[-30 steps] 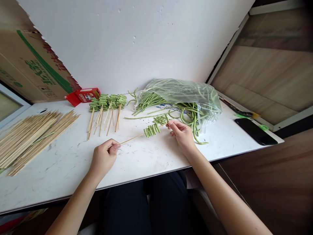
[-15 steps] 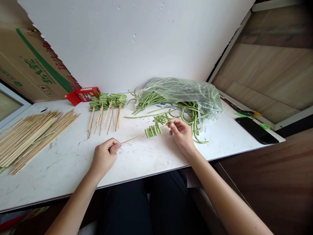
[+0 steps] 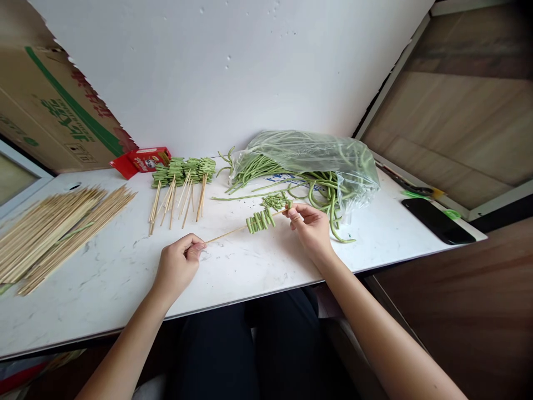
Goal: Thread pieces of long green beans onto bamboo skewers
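My left hand [image 3: 180, 265] pinches the blunt end of a thin bamboo skewer [image 3: 227, 234] that slants up to the right. Several short green bean pieces [image 3: 259, 221] are threaded on it. My right hand [image 3: 310, 226] is at the skewer's tip, fingers pinched on a small bean piece that I can barely make out. Just behind the tip lies a little heap of cut bean pieces [image 3: 275, 200]. A clear plastic bag of long green beans [image 3: 308, 166] sits behind my right hand.
Finished bean skewers [image 3: 181, 183] lie at the back of the white marble table [image 3: 125, 278]. A big pile of bare skewers [image 3: 54, 230] fills the left. A red box [image 3: 144, 161] and cardboard carton [image 3: 50, 111] stand behind. A black phone [image 3: 437, 221] lies at the right edge.
My right hand shifted slightly at the skewer tip, fingers closing in on a bean piece. The left hand and the skewer have barely moved.
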`<action>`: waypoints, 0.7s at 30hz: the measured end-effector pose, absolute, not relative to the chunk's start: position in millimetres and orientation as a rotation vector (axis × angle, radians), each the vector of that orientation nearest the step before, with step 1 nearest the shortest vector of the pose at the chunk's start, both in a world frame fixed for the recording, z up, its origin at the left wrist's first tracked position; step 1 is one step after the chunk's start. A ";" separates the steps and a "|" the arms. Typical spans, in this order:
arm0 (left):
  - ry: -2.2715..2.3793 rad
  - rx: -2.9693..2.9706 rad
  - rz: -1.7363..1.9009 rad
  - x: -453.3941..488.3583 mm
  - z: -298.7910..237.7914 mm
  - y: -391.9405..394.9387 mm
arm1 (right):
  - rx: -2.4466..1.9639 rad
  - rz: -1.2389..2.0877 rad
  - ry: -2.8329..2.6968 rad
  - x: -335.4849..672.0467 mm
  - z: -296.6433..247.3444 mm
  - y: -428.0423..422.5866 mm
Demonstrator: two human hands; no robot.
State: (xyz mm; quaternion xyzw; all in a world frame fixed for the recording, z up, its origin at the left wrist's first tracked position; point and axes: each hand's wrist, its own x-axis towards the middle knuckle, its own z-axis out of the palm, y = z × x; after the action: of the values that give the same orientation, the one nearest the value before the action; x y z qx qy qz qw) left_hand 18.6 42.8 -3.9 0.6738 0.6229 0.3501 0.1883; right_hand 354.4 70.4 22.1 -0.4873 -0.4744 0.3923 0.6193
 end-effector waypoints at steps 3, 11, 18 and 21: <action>1.711 1.869 1.017 20.3 -2.0 42.5 | -1.071 0.977 -1.014 350.5 29.0 68.7; 1.707 1.866 1.030 20.8 -2.2 42.5 | -1.045 1.146 -0.771 338.8 27.4 68.4; 1.725 1.893 0.992 18.3 -6.6 42.9 | -1.101 1.057 -0.787 328.8 18.3 65.3; 1.713 1.901 0.987 19.2 -5.6 42.4 | -1.075 1.103 -0.833 319.9 13.6 59.9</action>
State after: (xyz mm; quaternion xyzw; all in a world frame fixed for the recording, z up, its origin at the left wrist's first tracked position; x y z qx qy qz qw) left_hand 19.2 42.4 -5.6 0.6793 0.6122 0.3527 0.1981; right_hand 319.9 59.9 13.6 -0.4715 -0.3652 0.4838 0.6405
